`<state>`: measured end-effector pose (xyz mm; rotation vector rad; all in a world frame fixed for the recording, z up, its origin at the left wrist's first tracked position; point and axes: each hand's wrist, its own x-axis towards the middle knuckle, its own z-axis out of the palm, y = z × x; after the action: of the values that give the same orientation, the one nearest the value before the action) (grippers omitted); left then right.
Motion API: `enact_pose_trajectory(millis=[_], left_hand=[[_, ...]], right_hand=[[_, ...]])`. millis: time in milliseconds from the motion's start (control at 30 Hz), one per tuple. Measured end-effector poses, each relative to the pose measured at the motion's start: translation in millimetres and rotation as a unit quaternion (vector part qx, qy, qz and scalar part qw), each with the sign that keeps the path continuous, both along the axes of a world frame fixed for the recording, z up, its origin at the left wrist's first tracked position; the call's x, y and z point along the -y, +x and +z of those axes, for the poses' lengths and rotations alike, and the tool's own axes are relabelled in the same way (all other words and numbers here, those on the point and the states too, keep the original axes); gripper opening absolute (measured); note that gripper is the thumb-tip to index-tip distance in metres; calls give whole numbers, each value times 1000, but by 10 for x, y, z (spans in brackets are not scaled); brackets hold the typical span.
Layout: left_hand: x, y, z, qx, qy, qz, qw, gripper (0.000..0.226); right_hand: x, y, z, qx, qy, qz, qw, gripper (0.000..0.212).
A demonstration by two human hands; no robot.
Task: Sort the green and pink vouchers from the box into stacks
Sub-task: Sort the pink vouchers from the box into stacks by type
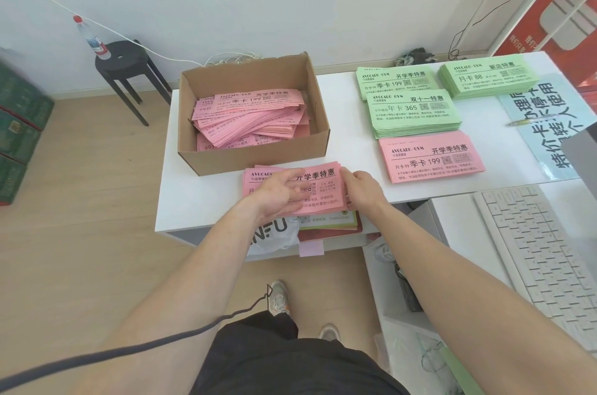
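A cardboard box (255, 155) on the white table (184, 201) holds a loose heap of pink vouchers (252, 120). In front of the box lies a pink voucher pile (323, 180) near the table's front edge. My left hand (277, 196) lies over the pile's left part with fingers loosely spread. My right hand (363, 189) touches the pile's right edge, fingers fairly straight. To the right sit three green voucher stacks (413, 112) (395, 79) (487, 76) and a tidy pink stack (431, 157).
A white keyboard (542, 255) lies on a lower desk at the right. A blue printed sheet (549, 123) with a pen (529, 121) covers the table's right end. A black stool (129, 71) with a water bottle (93, 39) stands at the back left. Papers and a bag sit on the shelf under the table.
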<state>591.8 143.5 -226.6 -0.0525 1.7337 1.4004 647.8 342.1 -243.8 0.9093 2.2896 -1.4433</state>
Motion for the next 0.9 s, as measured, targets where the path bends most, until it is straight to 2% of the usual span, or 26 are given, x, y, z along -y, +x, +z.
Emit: enact_pose_trajectory(millis=[67,200,267,333,400,467,500,567,633,733,800,900], left_hand=[[20,17,6,-10,-8,-21,1000,62],[69,62,27,-32,-16,-51,998,56],[126,55,37,-54,-31,-20,998,49],[233,18,33,-134,-105,30,985,45],[413,-41,-32,-238,-246,55,938,49],[615,-83,-111,-259,-343,57,901,67],[694,-92,-133,-236,-355,61,902,77],[785,-91,-156,-183,-318,80,927,88],[817,-79,-166,-154,-268,93,946,89],[828,-68,-169,-139,-233,119,955,92],[864,-64,-167,-131,-199,132,962,88],[965,-61,-108,-134,-137,124,974,70]], right_hand=[[31,-38,12,-1,-3,4,1000,56],[95,-98,42,12,-7,14,1000,16],[103,-115,70,3,-17,14,1000,19],[82,-130,88,-10,-28,23,999,24],[38,-140,87,-18,-42,38,998,27],[-4,-142,72,-27,-56,53,997,34],[-18,-149,64,-29,-62,59,996,37],[-29,-152,59,-36,-67,72,995,39],[-32,-150,68,-55,-54,89,993,38],[-52,-136,76,-100,-43,117,987,38],[-68,-117,82,-128,-52,134,981,38],[-77,-100,119,-164,-62,149,973,36]])
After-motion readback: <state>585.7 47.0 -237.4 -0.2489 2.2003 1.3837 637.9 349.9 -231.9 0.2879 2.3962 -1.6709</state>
